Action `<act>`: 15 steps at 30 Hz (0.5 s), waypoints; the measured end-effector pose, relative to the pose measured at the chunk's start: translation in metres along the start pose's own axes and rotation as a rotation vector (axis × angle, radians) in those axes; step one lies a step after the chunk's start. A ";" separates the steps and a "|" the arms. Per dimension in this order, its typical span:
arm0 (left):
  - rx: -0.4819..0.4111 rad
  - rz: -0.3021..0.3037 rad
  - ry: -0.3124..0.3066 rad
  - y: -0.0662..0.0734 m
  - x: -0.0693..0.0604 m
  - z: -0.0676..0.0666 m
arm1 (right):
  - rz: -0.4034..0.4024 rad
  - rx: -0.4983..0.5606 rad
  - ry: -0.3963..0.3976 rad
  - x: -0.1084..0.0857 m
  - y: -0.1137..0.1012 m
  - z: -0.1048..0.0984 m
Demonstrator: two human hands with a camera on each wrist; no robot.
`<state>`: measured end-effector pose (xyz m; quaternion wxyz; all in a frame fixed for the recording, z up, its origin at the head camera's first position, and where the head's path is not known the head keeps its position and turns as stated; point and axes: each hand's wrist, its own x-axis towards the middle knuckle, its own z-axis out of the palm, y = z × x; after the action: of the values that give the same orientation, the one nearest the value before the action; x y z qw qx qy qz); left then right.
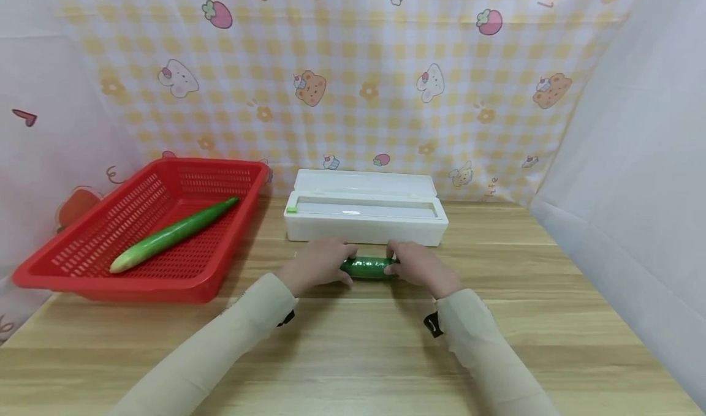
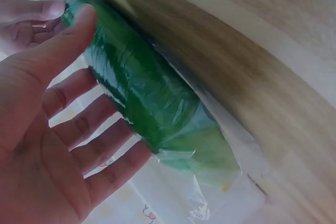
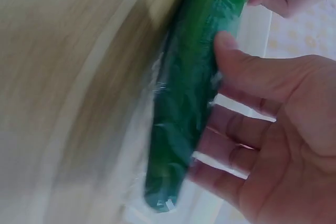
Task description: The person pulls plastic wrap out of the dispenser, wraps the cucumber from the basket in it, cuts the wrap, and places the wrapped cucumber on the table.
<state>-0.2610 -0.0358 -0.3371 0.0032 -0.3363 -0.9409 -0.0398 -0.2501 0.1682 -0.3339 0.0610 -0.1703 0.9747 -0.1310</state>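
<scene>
A green cucumber (image 1: pixel 368 268) lies crosswise on the table, wrapped in shiny clear plastic film. My left hand (image 1: pixel 322 263) holds its left part, thumb on the near side and fingers along the far side. Toward the other end, my right hand (image 1: pixel 420 268) grips it the same way. In the left wrist view, loose film (image 2: pixel 202 203) sticks out past the cucumber's pale end. The right wrist view shows film around the darker, narrower end (image 3: pixel 163 192) too. Just behind the hands stands a long white cling film box (image 1: pixel 364 227), its lid (image 1: pixel 364 183) raised.
At the left, a red plastic basket (image 1: pixel 212 275) holds a second, longer cucumber (image 1: pixel 176 232) without visible film. The box has a small green piece (image 1: pixel 292 209) at its left end. A patterned cloth (image 1: pixel 353 116) hangs behind the wooden table (image 1: pixel 353 355), and a white sheet (image 1: pixel 623 177) hangs on the right.
</scene>
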 end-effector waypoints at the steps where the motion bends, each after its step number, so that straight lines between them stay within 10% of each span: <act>1: 0.000 -0.011 -0.005 -0.001 0.001 0.000 | -0.003 0.019 0.006 0.001 0.001 0.000; 15: -0.108 -0.032 -0.077 -0.016 0.011 0.001 | -0.078 0.099 0.105 0.009 0.015 0.010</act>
<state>-0.2796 -0.0413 -0.3390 -0.0520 -0.3222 -0.9420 -0.0777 -0.2620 0.1759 -0.3480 0.0132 -0.1976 0.9616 -0.1902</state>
